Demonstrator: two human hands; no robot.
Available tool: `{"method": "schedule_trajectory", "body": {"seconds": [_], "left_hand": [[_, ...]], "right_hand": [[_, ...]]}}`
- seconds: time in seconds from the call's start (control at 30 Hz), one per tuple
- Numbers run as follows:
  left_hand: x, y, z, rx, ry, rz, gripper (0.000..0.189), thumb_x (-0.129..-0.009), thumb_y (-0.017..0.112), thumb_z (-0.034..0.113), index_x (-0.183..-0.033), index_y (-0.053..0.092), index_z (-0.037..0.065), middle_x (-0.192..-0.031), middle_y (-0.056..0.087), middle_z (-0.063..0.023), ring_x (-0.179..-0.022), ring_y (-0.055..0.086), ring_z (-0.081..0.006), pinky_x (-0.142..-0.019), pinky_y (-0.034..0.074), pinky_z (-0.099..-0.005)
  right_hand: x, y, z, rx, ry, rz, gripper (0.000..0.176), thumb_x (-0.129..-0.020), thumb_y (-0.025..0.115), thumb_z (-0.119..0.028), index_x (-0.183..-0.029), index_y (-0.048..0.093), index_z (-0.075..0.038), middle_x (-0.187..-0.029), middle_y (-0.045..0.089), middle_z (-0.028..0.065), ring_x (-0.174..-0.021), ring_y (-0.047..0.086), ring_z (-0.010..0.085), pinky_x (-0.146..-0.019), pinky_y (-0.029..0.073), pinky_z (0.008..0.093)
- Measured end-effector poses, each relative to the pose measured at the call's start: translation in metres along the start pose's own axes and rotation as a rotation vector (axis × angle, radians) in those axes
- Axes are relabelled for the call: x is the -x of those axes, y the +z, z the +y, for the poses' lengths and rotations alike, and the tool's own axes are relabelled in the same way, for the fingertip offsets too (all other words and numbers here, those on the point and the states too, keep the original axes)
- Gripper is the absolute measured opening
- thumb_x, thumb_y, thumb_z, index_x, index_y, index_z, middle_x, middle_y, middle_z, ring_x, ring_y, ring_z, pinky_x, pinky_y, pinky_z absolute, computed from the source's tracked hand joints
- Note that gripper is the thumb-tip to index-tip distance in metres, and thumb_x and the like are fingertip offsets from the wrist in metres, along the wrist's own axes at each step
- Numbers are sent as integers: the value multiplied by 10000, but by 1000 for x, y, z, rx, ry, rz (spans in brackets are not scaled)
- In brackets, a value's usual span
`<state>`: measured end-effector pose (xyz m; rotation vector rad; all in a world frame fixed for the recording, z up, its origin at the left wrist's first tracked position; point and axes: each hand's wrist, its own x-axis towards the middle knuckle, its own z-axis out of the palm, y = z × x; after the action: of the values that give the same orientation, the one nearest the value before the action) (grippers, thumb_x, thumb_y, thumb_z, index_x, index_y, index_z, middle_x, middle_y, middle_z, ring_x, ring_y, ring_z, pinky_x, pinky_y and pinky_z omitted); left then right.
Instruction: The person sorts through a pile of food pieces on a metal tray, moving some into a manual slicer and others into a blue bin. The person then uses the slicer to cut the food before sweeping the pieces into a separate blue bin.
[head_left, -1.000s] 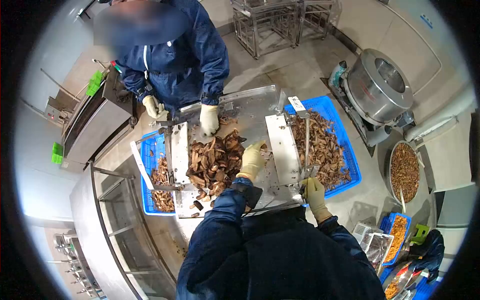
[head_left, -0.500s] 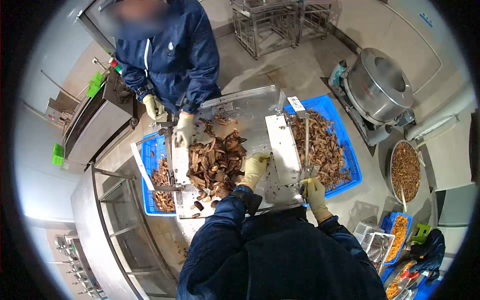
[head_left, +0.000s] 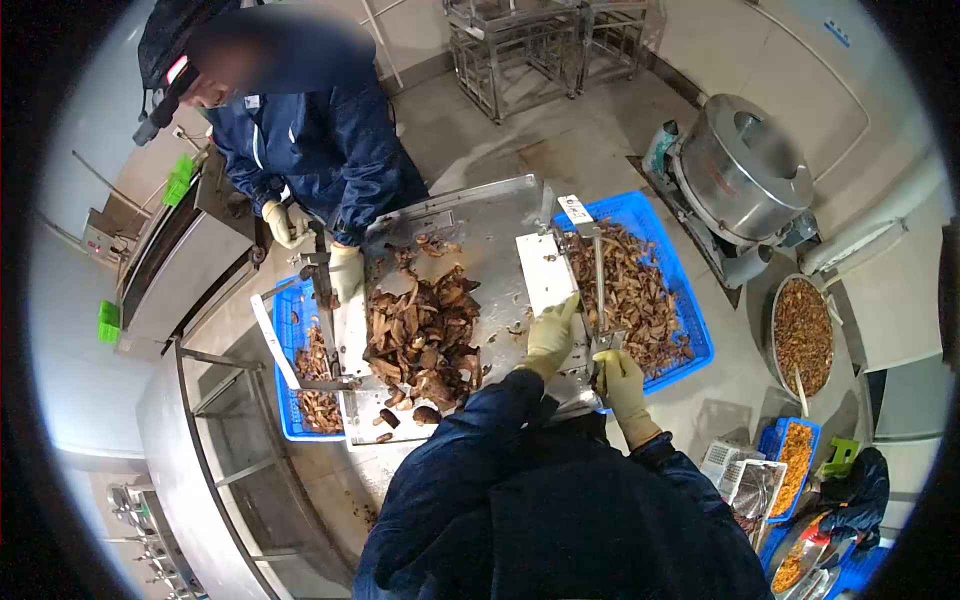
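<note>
My gloved left hand rests at the near part of a white cutting board, its fingers drawn together; whatever they pinch is hidden. My gloved right hand is closed around the near end of a hinged cutter blade along the board's right edge. Left of my hands, a heap of brown mushrooms lies on the metal tabletop. Sliced mushrooms fill a blue crate beyond the blade.
Across the table, a co-worker's gloved hands are at a second cutter over another blue crate. A steel drum machine and a round pan of brown pieces stand at right. Crates with orange pieces lie at lower right.
My left hand has moved right, from beside the mushroom heap onto the white board. My right hand stays at the cutter blade's end. The co-worker leans slightly left.
</note>
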<state>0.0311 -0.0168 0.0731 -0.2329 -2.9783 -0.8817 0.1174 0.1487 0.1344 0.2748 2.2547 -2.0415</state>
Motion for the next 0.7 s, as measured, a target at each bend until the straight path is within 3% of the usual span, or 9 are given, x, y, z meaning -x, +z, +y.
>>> {"method": "schedule_trajectory", "body": {"seconds": [0.03, 0.07, 0.2, 0.3, 0.33, 0.47, 0.6, 0.7], "left_hand": [[7, -11, 14, 111, -78, -79, 631, -858, 540, 42, -1453, 407, 204, -1250, 614, -180, -1045, 631, -395, -875, 547, -464], [14, -8, 15, 173, -79, -8, 614, -845, 559, 30, -1429, 441, 178, -1225, 622, -182, -1026, 634, -388, -867, 544, -452], [16, 10, 0, 391, -150, 183, 500, -827, 601, 2, -1315, 558, 103, -1140, 639, -190, -955, 639, -364, -825, 532, -422], [-1, 12, 1, 491, -175, 367, 422, -834, 606, -12, -1246, 608, 83, -1083, 644, -195, -914, 641, -350, -801, 524, -404], [-9, 18, -3, 539, -268, 283, 373, -842, 614, 19, -1212, 624, 65, -1045, 660, -199, -924, 651, -341, -815, 525, -398], [-23, 34, -3, 557, -201, 353, 340, -834, 640, 51, -1172, 667, 83, -987, 687, -186, -914, 668, -368, -812, 533, -409], [-22, 32, -3, 429, -261, 150, 392, -851, 612, 27, -1221, 655, 149, -1030, 682, -169, -940, 663, -347, -832, 527, -411], [-12, 25, 3, 424, -242, 136, 516, -837, 609, -25, -1315, 603, 167, -1066, 674, -157, -934, 668, -302, -823, 537, -382]], "right_hand": [[-1, -1, -6, 26, -2, 5, 276, -1034, 511, -218, -932, 695, -39, -613, 542, -12, -506, 486, 65, -482, 401, 238], [-3, -4, 5, -113, 96, -45, 242, -1030, 494, -186, -1013, 681, -32, -674, 564, -4, -558, 504, 67, -519, 423, 232], [0, -4, -13, -278, -109, -37, 248, -1030, 442, -141, -1149, 624, -23, -780, 586, 19, -627, 509, 78, -587, 442, 224], [-3, 4, -39, -215, -219, 7, 250, -1028, 442, -139, -1144, 628, -21, -783, 590, 21, -624, 504, 73, -586, 433, 220], [-6, 5, -36, -161, -245, 16, 248, -1025, 440, -138, -1123, 639, -27, -748, 582, 12, -580, 480, 63, -544, 407, 216], [-8, 2, -40, -170, -27, -17, 260, -1030, 469, -198, -1042, 660, -22, -617, 541, -8, -499, 423, 44, -486, 357, 205], [-10, 4, -36, -153, 0, -4, 287, -1041, 460, -227, -1028, 674, -35, -609, 538, -11, -486, 417, 43, -469, 349, 216], [-14, 3, -27, -175, 7, -8, 302, -1049, 477, -279, -1025, 665, -43, -606, 531, -16, -467, 422, 50, -442, 339, 212]]}}
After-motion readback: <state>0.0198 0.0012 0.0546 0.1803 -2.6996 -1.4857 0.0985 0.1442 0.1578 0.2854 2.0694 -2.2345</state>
